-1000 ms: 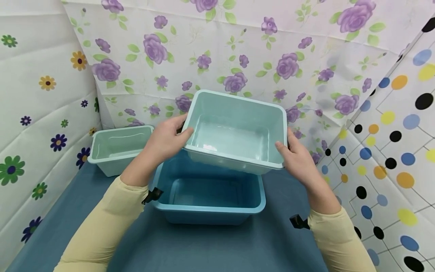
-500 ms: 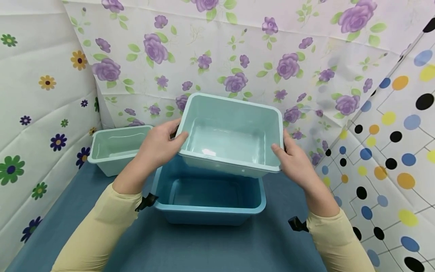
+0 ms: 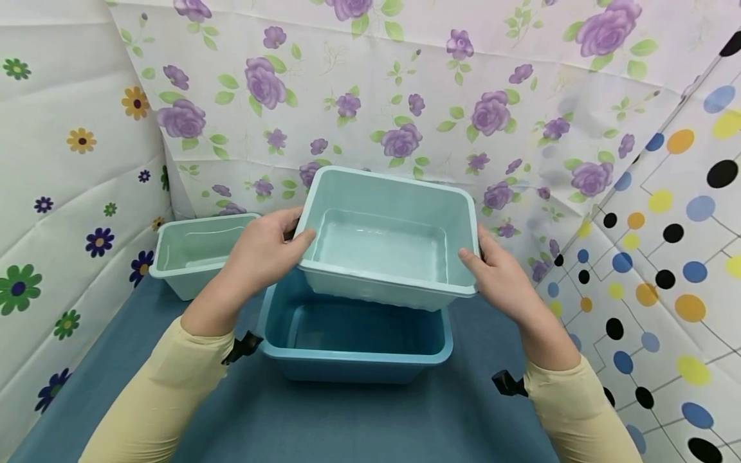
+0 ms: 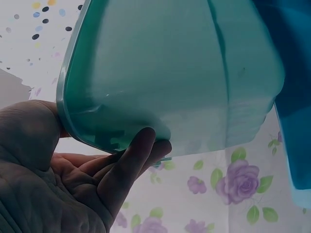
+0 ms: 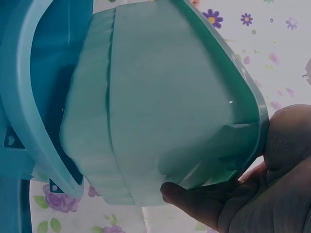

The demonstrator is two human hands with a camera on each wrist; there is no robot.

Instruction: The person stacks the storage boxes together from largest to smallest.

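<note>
A light mint-green plastic bin (image 3: 388, 241) hangs tilted above the larger blue bin (image 3: 353, 355), its inside facing me. My left hand (image 3: 260, 254) grips its left end, thumb over the rim and fingers underneath, as the left wrist view shows with the hand (image 4: 92, 170) at the rim's corner. At the opposite end my right hand (image 3: 506, 276) holds the rim the same way; the right wrist view has its fingers (image 5: 194, 201) against the outer wall. The blue bin stands upright on the table, its far part hidden behind the mint bin.
A narrower pale green bin (image 3: 193, 280) stands at the back left, partly behind my left forearm. Blue cloth covers the table (image 3: 370, 424). Printed sheets with flowers (image 3: 399, 77) and dots (image 3: 666, 276) hang at the back and sides.
Both hands have brought the mint bin a little down and to the left over the blue bin. The blue bin and the pale green bin have stayed put.
</note>
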